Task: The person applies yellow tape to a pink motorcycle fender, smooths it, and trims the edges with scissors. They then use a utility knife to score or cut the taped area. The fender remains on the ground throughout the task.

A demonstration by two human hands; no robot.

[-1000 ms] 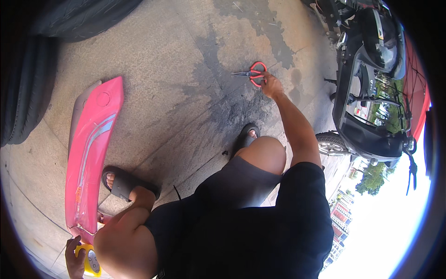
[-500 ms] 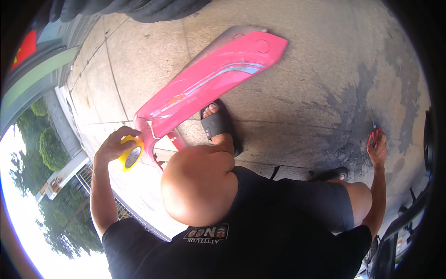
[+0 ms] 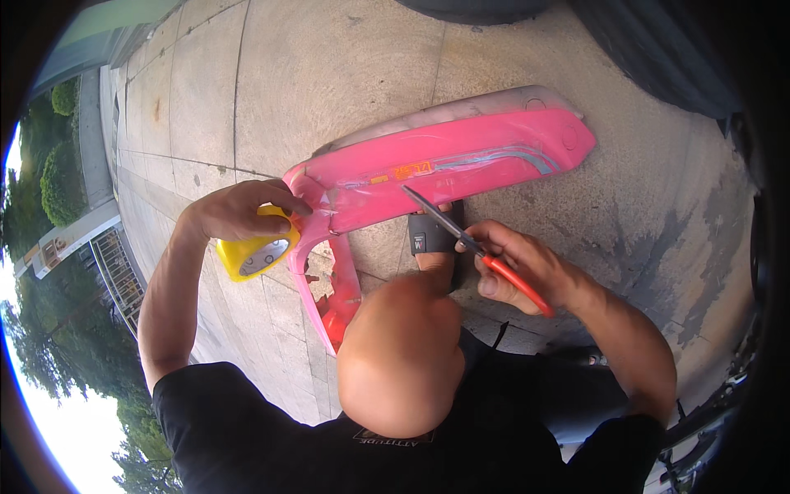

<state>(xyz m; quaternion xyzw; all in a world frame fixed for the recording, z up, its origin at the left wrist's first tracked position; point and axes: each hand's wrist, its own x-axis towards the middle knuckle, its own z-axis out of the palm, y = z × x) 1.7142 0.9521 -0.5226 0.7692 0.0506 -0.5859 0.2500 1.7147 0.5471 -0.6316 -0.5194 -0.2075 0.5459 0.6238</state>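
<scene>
My left hand [image 3: 243, 210] is closed on a wide roll of yellow tape [image 3: 257, 251], its fingertips against the near left end of a long pink plastic panel [image 3: 494, 144]. The panel looks like a vehicle body part, with a silver-blue stripe and orange marks, and it slants away to the right. A curved pink arm [image 3: 306, 284] with a red inner part [image 3: 336, 309] bends toward me from that end. In my right hand [image 3: 535, 263] are red-handled scissors [image 3: 517, 284], blades pointing up and left over the panel's near edge; whether the blades are parted is unclear.
Under the panel lies a paved floor [image 3: 197, 123] with dark stains at the right. My bent knee [image 3: 403, 354] and a sandalled foot [image 3: 430, 235] are close below the panel. Dark tyres [image 3: 658, 49] stand at the far right.
My right hand has brought the scissors from the far right to beside the panel. The left hand still holds the tape at the panel's end. The whole view has shifted.
</scene>
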